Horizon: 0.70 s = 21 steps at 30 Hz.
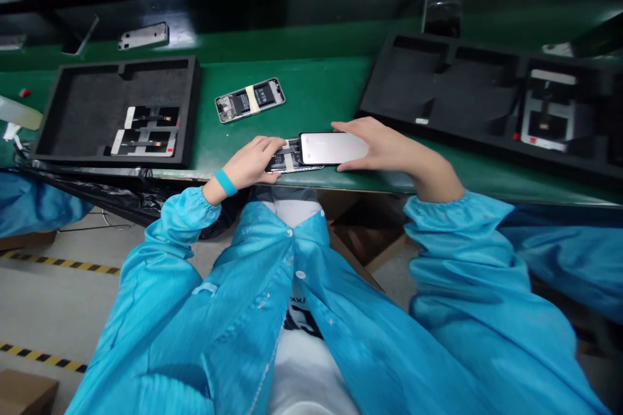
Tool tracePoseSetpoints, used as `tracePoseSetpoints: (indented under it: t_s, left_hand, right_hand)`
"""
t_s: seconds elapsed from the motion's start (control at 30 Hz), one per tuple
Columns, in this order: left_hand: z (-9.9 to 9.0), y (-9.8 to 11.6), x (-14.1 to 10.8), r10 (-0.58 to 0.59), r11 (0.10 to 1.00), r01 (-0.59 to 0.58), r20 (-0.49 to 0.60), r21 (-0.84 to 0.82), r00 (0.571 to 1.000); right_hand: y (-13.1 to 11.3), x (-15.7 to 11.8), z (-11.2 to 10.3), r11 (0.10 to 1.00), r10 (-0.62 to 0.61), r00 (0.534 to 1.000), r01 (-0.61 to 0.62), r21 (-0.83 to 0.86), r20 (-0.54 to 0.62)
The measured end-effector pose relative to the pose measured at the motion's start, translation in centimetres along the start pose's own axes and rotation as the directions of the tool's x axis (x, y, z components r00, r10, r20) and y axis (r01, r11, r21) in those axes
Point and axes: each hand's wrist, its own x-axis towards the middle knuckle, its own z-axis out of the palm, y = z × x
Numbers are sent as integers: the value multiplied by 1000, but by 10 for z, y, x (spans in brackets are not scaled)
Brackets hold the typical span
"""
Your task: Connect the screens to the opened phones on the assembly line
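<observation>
My left hand (pixel 252 162) grips the left end of an opened phone body (pixel 288 159) at the front edge of the green bench. A pale tape strip crosses the phone body's dark inside. My right hand (pixel 377 146) has its thumb and fingers round the right end of a white phone-shaped panel (pixel 324 148) with a dark edge. The panel overlaps the right part of the phone body; whether they touch is unclear. Just behind lies a second opened phone (pixel 250 100) with a pale strip across its batteries.
A black foam tray (pixel 191 110) at left holds two screen parts (pixel 143 142). Another black tray (pixel 440 87) at right holds a white-framed part (pixel 549 110). More phone parts (pixel 143 36) lie at the back. Blue sleeves show at both sides.
</observation>
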Motion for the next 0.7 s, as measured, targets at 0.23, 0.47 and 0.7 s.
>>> tracePoseSetpoints:
  t_s: [0.23,0.47,0.7]
  left_hand:
    - [0,-3,1,1,1000,-1,-4,-8,1000]
    - [8,-12,-2,34,998,-37,-55,-59,998]
    - [12,-19,-3,17,994,-25,-71,-107,997]
  right_hand:
    - [2,0,-1,1000,5,1000,-5,-18,-5]
    - [4,-1,-1,999,4,1000,-5,-42,-16]
    - [5,-1,-4,998,-9,1000,10,-56,4]
